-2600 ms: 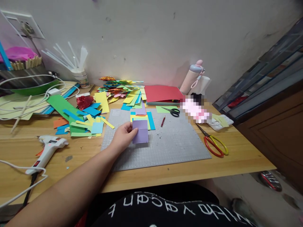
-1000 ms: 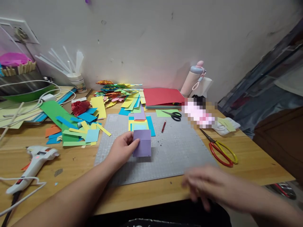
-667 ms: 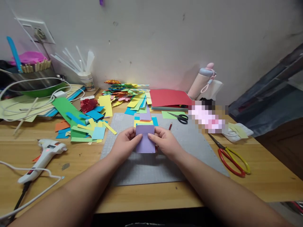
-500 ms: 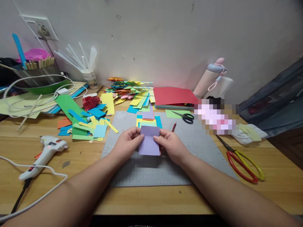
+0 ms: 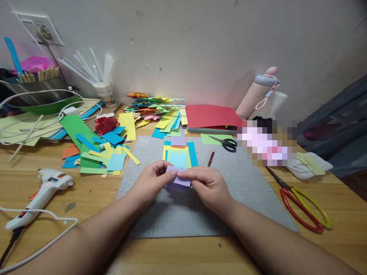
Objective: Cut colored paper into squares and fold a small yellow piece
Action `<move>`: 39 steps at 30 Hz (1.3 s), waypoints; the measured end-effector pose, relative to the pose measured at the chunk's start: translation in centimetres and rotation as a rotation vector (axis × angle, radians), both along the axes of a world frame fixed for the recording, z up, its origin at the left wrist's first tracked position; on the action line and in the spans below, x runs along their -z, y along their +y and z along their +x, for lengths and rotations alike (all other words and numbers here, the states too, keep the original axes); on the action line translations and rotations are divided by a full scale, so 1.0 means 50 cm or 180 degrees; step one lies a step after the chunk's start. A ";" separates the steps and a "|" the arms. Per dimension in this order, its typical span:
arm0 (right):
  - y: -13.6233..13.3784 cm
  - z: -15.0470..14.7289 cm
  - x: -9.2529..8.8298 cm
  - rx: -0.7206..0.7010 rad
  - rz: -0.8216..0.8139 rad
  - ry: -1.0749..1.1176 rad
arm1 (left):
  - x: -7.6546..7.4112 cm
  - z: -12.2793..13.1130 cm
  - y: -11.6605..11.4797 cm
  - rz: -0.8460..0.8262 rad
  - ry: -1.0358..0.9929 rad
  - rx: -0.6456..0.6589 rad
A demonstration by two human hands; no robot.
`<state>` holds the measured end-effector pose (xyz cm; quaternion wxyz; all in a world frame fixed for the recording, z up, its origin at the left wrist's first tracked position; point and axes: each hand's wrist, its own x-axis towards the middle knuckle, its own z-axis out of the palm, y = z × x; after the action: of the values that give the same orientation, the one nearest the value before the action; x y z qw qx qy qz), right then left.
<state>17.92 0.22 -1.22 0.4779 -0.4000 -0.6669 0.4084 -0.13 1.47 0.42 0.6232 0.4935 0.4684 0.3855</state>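
A small piece of purple paper [image 5: 178, 185] is held above the grey cutting mat [image 5: 160, 223], bent across its middle. My left hand [image 5: 153, 177] pinches its left side, thumb on top. From the right, my right hand [image 5: 210, 185] grips the same paper, its thumb and index finger at the upper part. Some fingertips are hidden behind the paper. Just beyond the hands, light blue, yellow and blue paper pieces [image 5: 177, 158] lie layered on the mat. A dark red pencil [image 5: 211, 157] rests to the right of them.
Black-handled scissors [image 5: 228, 144] lie on green paper at the back. Large red-and-yellow-handled scissors [image 5: 301, 210] are on the right. At left are a glue gun [image 5: 43, 196] with its cord and scattered paper scraps [image 5: 116, 162]. Red paper [image 5: 212, 116] lies by the wall.
The purple paper was flat and upright; now it is bent and looks shorter. My right hand's fingers have moved over its upper part. The view has shifted slightly.
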 end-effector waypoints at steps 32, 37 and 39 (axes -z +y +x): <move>-0.001 -0.019 -0.009 -0.0016 -0.0670 -0.0145 | -0.006 0.007 -0.019 0.0908 0.0868 0.0220; -0.005 -0.019 -0.012 0.0024 -0.0350 -0.0607 | -0.005 0.002 -0.024 0.1283 0.1371 0.0459; -0.006 -0.017 -0.015 0.0045 -0.0244 -0.0715 | -0.008 0.001 -0.027 0.1355 0.1400 0.0448</move>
<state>17.04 -0.06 -0.48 0.3873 -0.4660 -0.6973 0.3828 -0.07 0.09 0.79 0.4148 0.7157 0.4654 0.3148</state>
